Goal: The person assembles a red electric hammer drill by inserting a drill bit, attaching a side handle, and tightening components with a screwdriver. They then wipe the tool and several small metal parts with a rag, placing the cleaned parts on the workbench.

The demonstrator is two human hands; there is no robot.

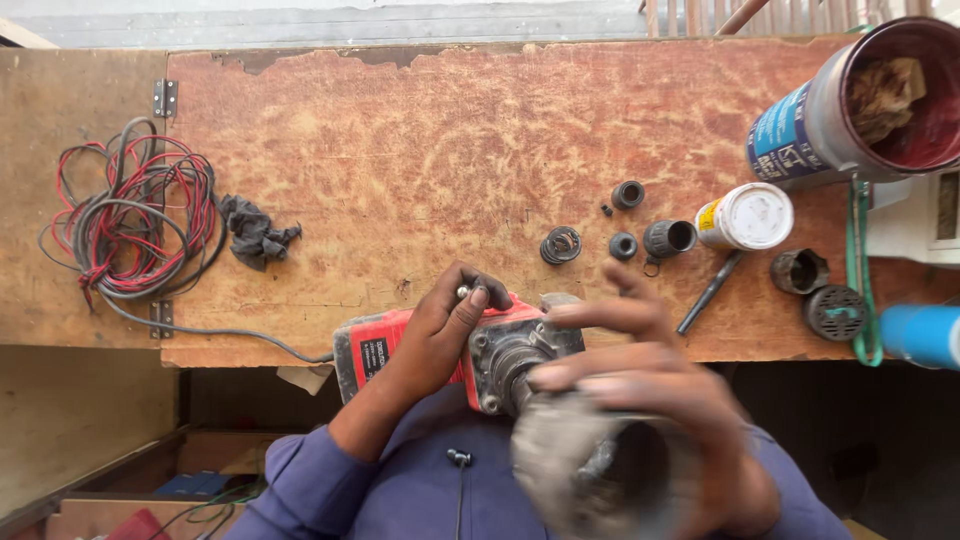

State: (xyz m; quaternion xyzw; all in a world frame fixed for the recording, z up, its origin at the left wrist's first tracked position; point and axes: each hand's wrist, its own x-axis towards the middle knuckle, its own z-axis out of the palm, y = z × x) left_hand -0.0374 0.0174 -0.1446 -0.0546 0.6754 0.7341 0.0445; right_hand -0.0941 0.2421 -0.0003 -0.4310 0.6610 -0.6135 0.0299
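Red power tool [400,345] at near bench edge w/ grey gear head [510,365] exposed, left hand [445,325] gripping its body, right hand [640,400] clutching blurred grey housing [575,460]; small black parts [625,220] and wire coil [130,215] on wooden bench [450,150].

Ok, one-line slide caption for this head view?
Left hand steadies a red power tool on a worn wooden bench while the right hand grips its grey front housing.

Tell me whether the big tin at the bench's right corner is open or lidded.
Open. The big tin has no lid; its dark red inside and a crumpled brownish wad show through the mouth.
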